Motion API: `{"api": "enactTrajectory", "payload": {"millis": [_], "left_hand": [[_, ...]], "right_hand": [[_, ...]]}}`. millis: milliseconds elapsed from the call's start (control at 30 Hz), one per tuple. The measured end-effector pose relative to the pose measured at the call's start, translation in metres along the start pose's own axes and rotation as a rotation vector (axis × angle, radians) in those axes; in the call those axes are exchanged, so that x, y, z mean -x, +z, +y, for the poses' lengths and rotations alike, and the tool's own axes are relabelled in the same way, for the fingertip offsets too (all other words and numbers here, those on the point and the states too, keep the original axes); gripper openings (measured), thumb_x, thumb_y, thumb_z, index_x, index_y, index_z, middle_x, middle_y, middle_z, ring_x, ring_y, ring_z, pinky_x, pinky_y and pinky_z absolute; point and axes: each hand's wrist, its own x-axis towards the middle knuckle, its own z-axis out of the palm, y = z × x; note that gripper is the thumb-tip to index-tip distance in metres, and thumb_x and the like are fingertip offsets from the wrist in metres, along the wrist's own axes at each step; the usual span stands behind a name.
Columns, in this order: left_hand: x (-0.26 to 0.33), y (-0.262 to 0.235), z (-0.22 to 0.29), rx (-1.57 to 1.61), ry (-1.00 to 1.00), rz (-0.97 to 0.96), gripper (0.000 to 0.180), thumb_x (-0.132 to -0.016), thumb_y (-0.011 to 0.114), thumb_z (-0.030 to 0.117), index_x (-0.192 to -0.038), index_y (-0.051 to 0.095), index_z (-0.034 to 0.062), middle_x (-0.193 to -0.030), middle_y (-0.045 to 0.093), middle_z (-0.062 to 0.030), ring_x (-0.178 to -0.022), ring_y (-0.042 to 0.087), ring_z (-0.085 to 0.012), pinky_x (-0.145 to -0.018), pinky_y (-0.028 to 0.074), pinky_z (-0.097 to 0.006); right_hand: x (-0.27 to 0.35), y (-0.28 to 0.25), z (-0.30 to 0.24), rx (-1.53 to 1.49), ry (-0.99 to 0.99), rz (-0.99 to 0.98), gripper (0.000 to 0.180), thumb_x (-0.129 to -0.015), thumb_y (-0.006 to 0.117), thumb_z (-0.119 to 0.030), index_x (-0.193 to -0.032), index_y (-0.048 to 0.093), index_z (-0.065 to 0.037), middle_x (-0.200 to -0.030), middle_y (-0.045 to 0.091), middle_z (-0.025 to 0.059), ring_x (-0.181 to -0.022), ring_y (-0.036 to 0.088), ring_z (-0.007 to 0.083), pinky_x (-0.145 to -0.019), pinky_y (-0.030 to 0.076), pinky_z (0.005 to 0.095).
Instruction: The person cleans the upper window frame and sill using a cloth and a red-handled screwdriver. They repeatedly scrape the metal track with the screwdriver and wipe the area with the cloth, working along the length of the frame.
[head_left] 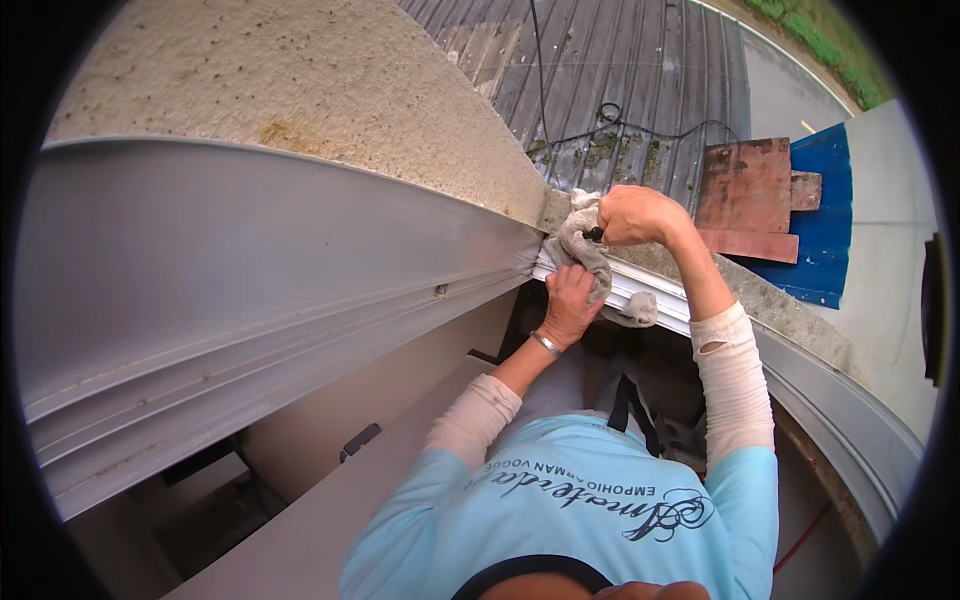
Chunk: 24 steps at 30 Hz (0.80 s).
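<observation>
Left hand (pixel 570 305) gripping crumpled grey rag (pixel 585 250), right hand (pixel 635 213) clenching small black-handled tool (pixel 594 235), smooth aluminium frame (pixel 250 290)

Grey metal window track (pixel 300 290) along concrete ledge (pixel 350 110); grey rag (pixel 585 250) bunched on white rail (pixel 650 290) at its corner.

Both arms are stretched up and forward, elbows bent a bit. The left hand (pixel 570 300) sits lower, fingers curled in a loose grip, wrist cocked back. The right hand (pixel 635 215) is higher, balled into a tight fist, forearm angled up steeply.
</observation>
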Motion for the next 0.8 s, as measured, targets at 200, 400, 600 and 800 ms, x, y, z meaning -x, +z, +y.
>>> {"api": "enactTrajectory", "payload": {"millis": [200,400,600,800], "left_hand": [[0.001,0.001,-0.002,-0.007,0.071,-0.004,0.042,-0.061,0.075,0.019,-0.096,0.056,0.0075,-0.098,0.050,-0.0091,-0.097,0.047,-0.0291,-0.081,0.034,-0.042],[0.006,-0.010,-0.012,0.050,0.079,-0.135,0.041,-0.064,0.074,0.016,-0.099,0.055,0.0045,-0.107,0.050,-0.0127,-0.101,0.047,-0.0317,-0.085,0.033,-0.042],[0.005,-0.027,0.022,0.085,0.137,-0.107,0.041,-0.065,0.072,0.012,-0.100,0.053,0.0050,-0.103,0.049,-0.0121,-0.099,0.048,-0.0315,-0.087,0.035,-0.043],[-0.003,-0.016,0.042,0.287,0.049,0.007,0.028,-0.073,0.066,0.006,-0.095,0.049,-0.0003,-0.091,0.047,-0.0175,-0.087,0.048,-0.0375,-0.076,0.041,-0.043]], "right_hand": [[0.052,0.094,-0.012,-0.356,0.078,0.424,0.024,-0.075,0.063,-0.018,-0.062,0.062,0.002,-0.064,0.056,0.0239,-0.067,0.057,0.0409,-0.063,0.045,0.0462],[0.061,0.134,-0.020,-1.324,0.339,0.245,0.037,-0.087,0.060,-0.022,-0.056,0.056,-0.002,-0.042,0.044,0.0030,-0.035,0.043,0.0133,-0.036,0.031,0.0298],[0.094,0.130,-0.010,-1.562,0.299,0.204,0.036,-0.092,0.056,-0.024,-0.060,0.056,-0.005,-0.044,0.044,-0.0028,-0.034,0.037,0.0062,-0.032,0.024,0.0212],[0.081,0.085,0.011,-0.578,0.126,0.335,0.037,-0.082,0.060,-0.023,-0.058,0.056,0.004,-0.052,0.050,0.0206,-0.051,0.054,0.0321,-0.054,0.042,0.0414]]}}
